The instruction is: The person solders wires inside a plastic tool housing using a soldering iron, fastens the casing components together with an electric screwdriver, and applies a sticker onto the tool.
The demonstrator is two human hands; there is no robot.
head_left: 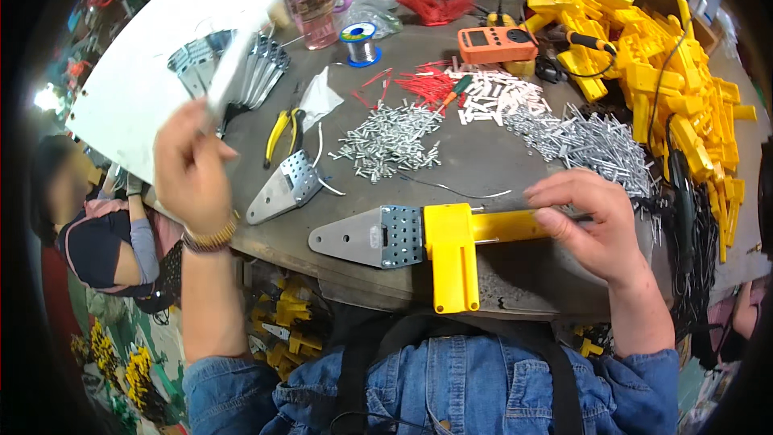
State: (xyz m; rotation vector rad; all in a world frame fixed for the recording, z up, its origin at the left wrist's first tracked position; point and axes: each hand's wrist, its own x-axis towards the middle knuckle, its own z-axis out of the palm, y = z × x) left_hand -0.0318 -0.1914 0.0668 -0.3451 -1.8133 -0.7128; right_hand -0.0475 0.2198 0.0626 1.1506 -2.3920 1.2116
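Observation:
My left hand [193,169], blurred, is raised at the left with its fingers curled round the lower end of a long white bar [256,26]. Before me lies a yellow plastic housing with a handle [452,254], joined to a tapered grey metal plate [354,238] with a perforated end. Over the handle's right end is my right hand [592,221], fingers apart and thumb overlapping the yellow plastic; whether it touches is unclear. A second tapered metal plate [282,187] with a white wire lies nearer my left hand, below yellow-handled pliers [283,135].
Piles of small metal pins [386,141] and white sleeves [499,95] cover the middle. Yellow housings [684,89] are heaped at right. Behind stand an orange multimeter [498,44], a solder spool [360,44] and a pink cup [318,8]. Another person [105,234] sits at left.

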